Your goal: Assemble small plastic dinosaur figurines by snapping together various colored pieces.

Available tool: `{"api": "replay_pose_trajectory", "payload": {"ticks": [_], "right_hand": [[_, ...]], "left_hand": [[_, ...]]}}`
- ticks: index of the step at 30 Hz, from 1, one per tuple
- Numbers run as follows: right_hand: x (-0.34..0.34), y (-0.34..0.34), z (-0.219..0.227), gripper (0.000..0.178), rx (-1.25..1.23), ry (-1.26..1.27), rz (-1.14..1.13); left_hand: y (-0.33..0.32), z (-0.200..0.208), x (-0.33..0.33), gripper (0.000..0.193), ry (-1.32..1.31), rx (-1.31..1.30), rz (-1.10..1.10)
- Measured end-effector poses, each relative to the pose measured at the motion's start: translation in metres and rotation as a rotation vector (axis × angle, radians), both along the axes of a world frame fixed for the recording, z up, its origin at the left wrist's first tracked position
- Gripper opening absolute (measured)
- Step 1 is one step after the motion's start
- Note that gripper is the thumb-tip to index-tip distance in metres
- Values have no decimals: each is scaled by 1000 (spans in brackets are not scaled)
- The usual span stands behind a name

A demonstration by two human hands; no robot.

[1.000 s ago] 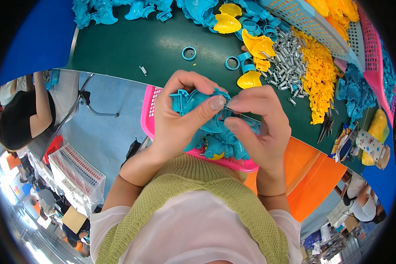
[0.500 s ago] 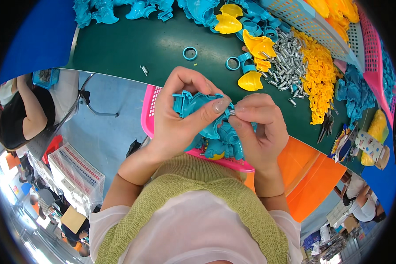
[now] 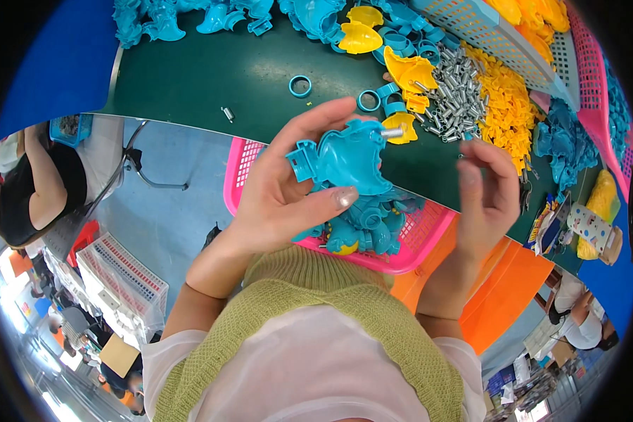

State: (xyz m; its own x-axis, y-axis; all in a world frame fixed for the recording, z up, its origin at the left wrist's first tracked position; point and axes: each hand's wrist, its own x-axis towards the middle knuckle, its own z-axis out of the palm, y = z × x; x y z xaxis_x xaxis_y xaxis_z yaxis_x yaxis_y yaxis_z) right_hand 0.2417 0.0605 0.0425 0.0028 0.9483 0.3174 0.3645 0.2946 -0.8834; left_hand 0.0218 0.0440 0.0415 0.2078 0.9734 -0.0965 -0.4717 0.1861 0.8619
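My left hand [image 3: 260, 207] grips a hollow blue plastic shell [image 3: 352, 165] between thumb and fingers, its concave side facing up. From the shell's right edge a small metal spring [image 3: 392, 132] sticks out to the right. My right hand [image 3: 487, 200] is apart from it, by the table edge, with loosely bent fingers spread and nothing visible in them. Below the shell, a pink basket [image 3: 390, 264] holds several blue parts with bits of yellow; my left hand and the shell hide some of it.
On the green table [image 3: 218, 70] lie a spring pile [image 3: 457, 95], small yellow parts [image 3: 508, 105], yellow shells [image 3: 361, 39], a blue ring [image 3: 300, 96] and a lone spring [image 3: 227, 114]. A grey-blue basket [image 3: 496, 42] stands at far right. Another person [image 3: 49, 176] sits at left.
My right hand has let go of the spring and moved right, its fingers spreading. The spring now stays on the shell, which my left hand has tilted and raised slightly.
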Motion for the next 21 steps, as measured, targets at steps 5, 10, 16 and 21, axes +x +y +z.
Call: {"api": "replay_pose_trajectory", "payload": {"ticks": [5, 10, 16, 21], "right_hand": [[40, 5, -7, 12, 53, -549, -291], [42, 18, -20, 11, 49, -685, -326], [46, 24, -32, 12, 3, -781, -428], [48, 27, -30, 12, -22, -804, -492]], "left_hand": [[0, -3, 0, 63, 30, -57, -51], [0, -6, 1, 61, 75, -14, -54], [-3, -7, -5, 58, 34, -40, -80], [-3, -6, -4, 57, 25, -65, -69]]}}
